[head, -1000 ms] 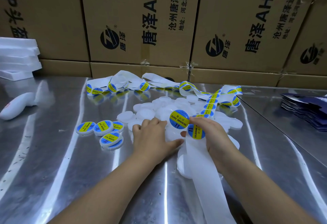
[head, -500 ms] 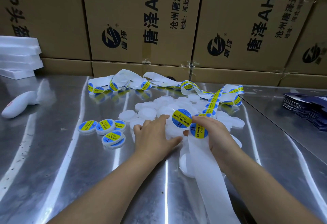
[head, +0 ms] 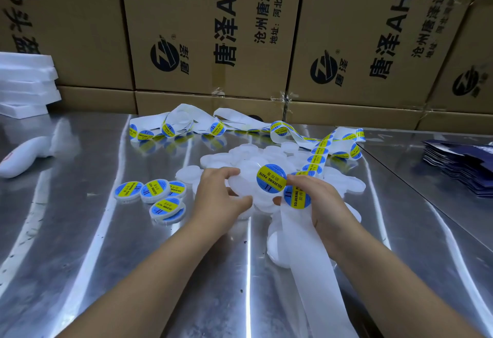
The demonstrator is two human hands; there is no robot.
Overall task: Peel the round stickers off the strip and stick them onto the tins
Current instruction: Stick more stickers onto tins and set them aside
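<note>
My left hand [head: 221,196] grips a white round tin [head: 241,184] lifted from the pile of plain white tins [head: 269,156] on the steel table. My right hand [head: 317,199] pinches a blue-and-yellow round sticker [head: 271,178] at its edge, holding it over that tin, and also holds the white backing strip [head: 306,252], where another sticker [head: 298,196] sits under my thumb. The strip runs back over the pile in a tangle of stickers [head: 317,151]. Several labelled tins [head: 152,193] lie to the left.
Cardboard boxes [head: 213,30] wall off the back of the table. White foam trays [head: 24,84] are stacked at far left, with a white handheld object [head: 24,156] beside them. A stack of dark blue folded cartons [head: 464,164] lies at the right.
My left hand has picked a plain tin out of the pile and raised it. My right hand has kept the peeled sticker and brought it over that tin.
</note>
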